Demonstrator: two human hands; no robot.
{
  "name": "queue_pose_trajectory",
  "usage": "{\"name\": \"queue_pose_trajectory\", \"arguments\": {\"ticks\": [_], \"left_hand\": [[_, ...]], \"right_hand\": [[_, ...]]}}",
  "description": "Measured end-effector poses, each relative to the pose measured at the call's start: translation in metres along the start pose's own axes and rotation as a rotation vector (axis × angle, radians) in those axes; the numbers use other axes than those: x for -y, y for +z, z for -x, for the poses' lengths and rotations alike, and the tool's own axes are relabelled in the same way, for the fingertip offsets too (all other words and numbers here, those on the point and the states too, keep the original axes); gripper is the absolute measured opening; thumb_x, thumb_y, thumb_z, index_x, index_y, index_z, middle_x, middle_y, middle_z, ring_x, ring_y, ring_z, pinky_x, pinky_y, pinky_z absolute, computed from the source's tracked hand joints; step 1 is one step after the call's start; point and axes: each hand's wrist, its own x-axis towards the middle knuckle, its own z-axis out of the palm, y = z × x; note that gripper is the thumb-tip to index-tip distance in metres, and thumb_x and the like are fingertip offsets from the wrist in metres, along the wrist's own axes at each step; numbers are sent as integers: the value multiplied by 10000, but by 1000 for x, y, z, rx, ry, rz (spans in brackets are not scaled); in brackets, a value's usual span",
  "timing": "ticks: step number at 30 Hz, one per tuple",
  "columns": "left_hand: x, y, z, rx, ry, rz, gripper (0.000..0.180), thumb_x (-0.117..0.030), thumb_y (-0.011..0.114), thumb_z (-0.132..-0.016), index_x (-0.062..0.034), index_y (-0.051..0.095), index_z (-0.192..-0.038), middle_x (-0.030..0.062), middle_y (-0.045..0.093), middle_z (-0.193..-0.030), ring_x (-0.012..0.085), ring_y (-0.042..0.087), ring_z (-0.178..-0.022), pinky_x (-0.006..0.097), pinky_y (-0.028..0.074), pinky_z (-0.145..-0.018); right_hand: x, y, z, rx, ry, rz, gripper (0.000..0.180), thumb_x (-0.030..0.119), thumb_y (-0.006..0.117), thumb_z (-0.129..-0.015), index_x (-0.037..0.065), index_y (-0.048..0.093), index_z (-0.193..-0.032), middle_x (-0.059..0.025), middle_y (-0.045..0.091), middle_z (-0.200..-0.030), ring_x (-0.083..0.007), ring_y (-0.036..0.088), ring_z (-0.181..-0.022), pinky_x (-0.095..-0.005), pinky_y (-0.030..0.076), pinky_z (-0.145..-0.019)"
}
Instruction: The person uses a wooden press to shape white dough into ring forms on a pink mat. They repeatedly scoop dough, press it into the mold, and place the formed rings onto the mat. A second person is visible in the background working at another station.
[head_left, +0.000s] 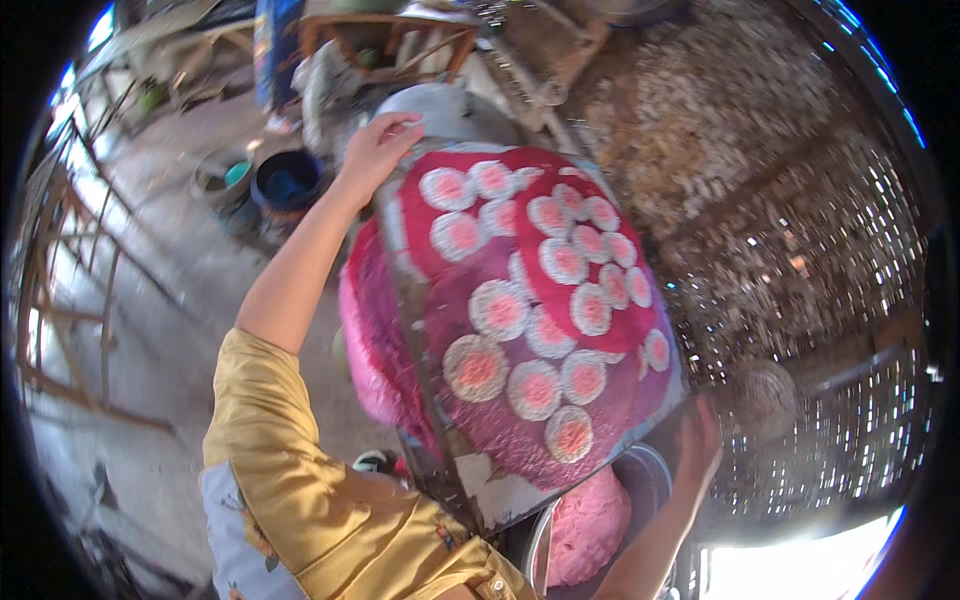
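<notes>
Two buckets [262, 185] sit at upper left on the ground, and a metal bowl of pink dough [590, 525] lies at bottom centre. Filling mid-frame, your tilted tray [500, 490] carries round white-rimmed pink discs [500, 308] on red cloth. Your left hand [375, 148] reaches up, fingers curled over its top corner; your right hand [698, 440] grips its lower right edge.
</notes>
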Motion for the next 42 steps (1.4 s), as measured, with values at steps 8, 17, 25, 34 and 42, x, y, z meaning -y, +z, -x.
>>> {"name": "queue_pose_trajectory", "arguments": {"ticks": [8,17,25,34,42], "left_hand": [[150,-26,227,-283,-841,321,226,-201,669,-832,-6,655,-946,69,672,-824,148,613,-631,280,502,-573],[213,60,221,-335,-912,-463,368,-299,725,-682,-68,672,-964,156,670,-941,285,641,-911,368,496,-827],[142,9,188,-517,-390,425,249,-211,660,-827,-31,630,-996,63,641,-939,152,580,-875,297,448,-812],[75,-116,221,-190,-536,916,280,-226,536,-898,-84,549,-1140,42,613,-1111,201,576,-1017,360,448,-903],[136,-54,288,-218,-946,630,273,-405,505,-867,-189,554,-1027,39,550,-892,185,509,-811,423,429,-643]], "right_hand": [[-23,-95,178,-263,388,-17,426,149,610,-788,28,576,-1195,-79,659,-950,-104,546,-656,-251,455,-561],[8,-151,344,-290,538,120,408,152,616,-811,35,575,-1199,-67,656,-945,-94,545,-683,-238,451,-589],[17,-161,456,-274,664,132,392,153,621,-830,41,573,-1203,-57,653,-941,-86,545,-708,-227,447,-613],[2,-138,483,-151,617,67,374,156,627,-852,48,572,-1207,-45,650,-936,-76,544,-735,-214,443,-641],[0,-125,464,-37,584,51,345,153,633,-861,19,584,-1175,-55,643,-946,-102,557,-761,-224,453,-650]]}}
